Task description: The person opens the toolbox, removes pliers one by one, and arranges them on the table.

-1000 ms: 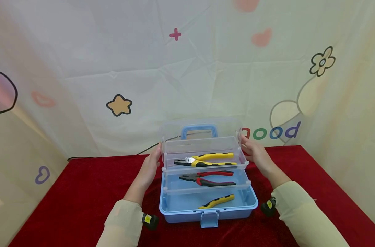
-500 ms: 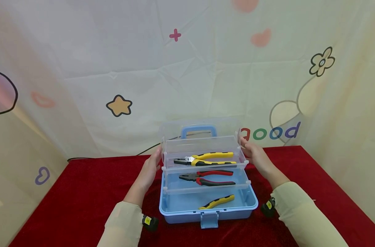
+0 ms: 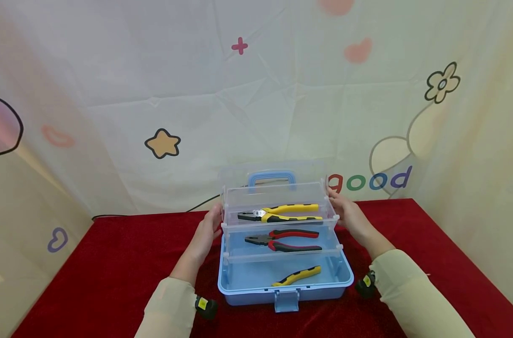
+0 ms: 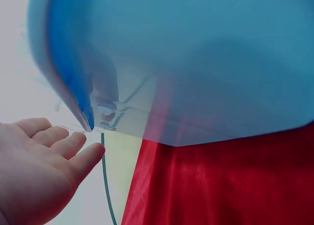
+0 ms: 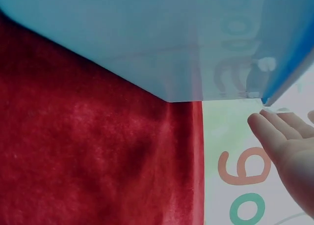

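A blue toolbox [image 3: 237, 299] stands open with its clear lid [image 3: 235, 176] tipped back and two clear trays [image 3: 235, 257] fanned out. Yellow-black pliers [image 3: 287, 212] lie in the upper tray, red-black pliers [image 3: 277, 239] in the lower one. A yellow-black handle [image 3: 299, 275] shows in the base; the rest of that tool is hidden. My left hand [image 3: 204, 234] is at the box's left side and my right hand [image 3: 352, 218] at its right. In the wrist views, the left fingers [image 4: 88, 158] and right fingers [image 5: 265, 129] extend near the lid's edge; contact is unclear.
A red cloth [image 3: 125, 267] covers the table. Behind it hangs a pale printed curtain [image 3: 188, 75]. A black cable [image 3: 203, 203] runs along the back edge behind the box. The blue latch [image 3: 287, 301] hangs down at the box front.
Both trays and the pliers in them have risen slightly and shifted back. My hands stay at the box's two sides, almost unmoved. The base stays put.
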Available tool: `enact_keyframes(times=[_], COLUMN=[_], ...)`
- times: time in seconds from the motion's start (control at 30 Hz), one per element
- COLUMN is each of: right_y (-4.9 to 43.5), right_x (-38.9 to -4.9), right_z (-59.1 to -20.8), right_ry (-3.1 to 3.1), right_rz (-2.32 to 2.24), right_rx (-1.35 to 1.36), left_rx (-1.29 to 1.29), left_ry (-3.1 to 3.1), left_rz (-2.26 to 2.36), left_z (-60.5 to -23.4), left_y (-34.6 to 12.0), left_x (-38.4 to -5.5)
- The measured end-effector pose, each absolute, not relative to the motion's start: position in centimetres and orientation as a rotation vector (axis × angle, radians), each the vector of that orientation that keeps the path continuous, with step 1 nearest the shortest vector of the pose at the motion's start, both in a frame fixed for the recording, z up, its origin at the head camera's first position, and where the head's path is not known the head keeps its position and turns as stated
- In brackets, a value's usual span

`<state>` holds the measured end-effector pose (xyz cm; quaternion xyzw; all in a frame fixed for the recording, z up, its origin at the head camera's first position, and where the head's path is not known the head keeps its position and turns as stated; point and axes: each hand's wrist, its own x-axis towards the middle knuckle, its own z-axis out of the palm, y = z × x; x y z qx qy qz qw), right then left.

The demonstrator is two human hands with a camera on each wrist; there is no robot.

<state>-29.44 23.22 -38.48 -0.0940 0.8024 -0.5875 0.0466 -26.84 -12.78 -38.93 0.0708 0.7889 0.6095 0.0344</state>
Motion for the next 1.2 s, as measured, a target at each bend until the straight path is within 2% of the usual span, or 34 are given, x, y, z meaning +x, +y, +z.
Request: enact_keyframes(times=[1.2], right_y=[22.9], right_x=[-29.9], right_z=[-39.3], right_ry=[2.297], right_rz=[-1.86], right_rx=[-0.226], left_rx=[0.036], left_ry=[2.231], left_rz=[1.938], left_z=[-40.1], left_y=[-12.8], left_x=[-27.7])
